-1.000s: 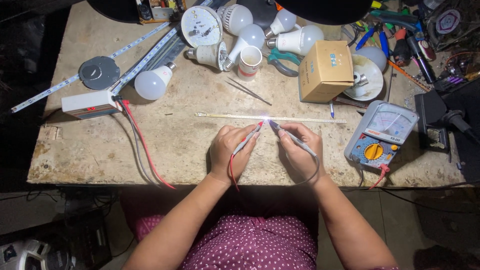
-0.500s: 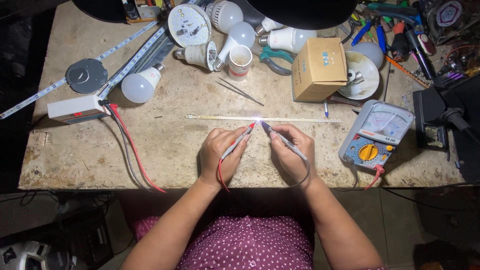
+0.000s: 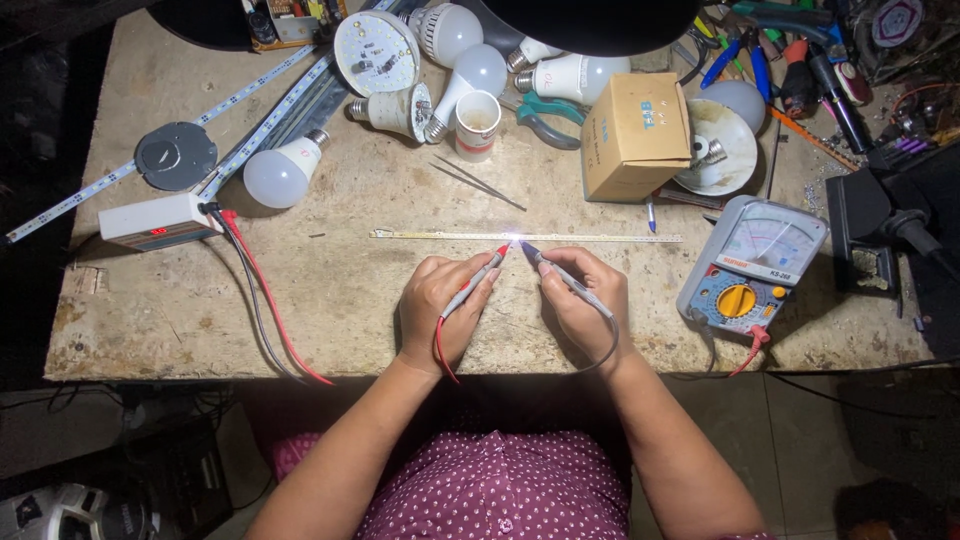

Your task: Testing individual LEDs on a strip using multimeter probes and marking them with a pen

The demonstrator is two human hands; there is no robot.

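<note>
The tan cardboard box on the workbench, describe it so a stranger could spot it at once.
On the worn stone-coloured workbench, look at the far edge right of centre, above the thin LED strip. The tan cardboard box sits there: the only square-cornered carton among round white bulbs.

Table (image 3: 200,320) was evenly and fairly brightly lit from overhead, apparently by the dark lamp shade (image 3: 590,20) cutting into the top edge. A small white glare spot burned out on the thin LED strip (image 3: 440,236) where the probe tips met. Short soft shadows fell under the bulbs (image 3: 275,178) and cardboard box (image 3: 635,135). Floor and both side margins dropped to near black, detail lost. Focus was sharp across the table, no motion blur; slight wide-angle bending at the edges.
</note>
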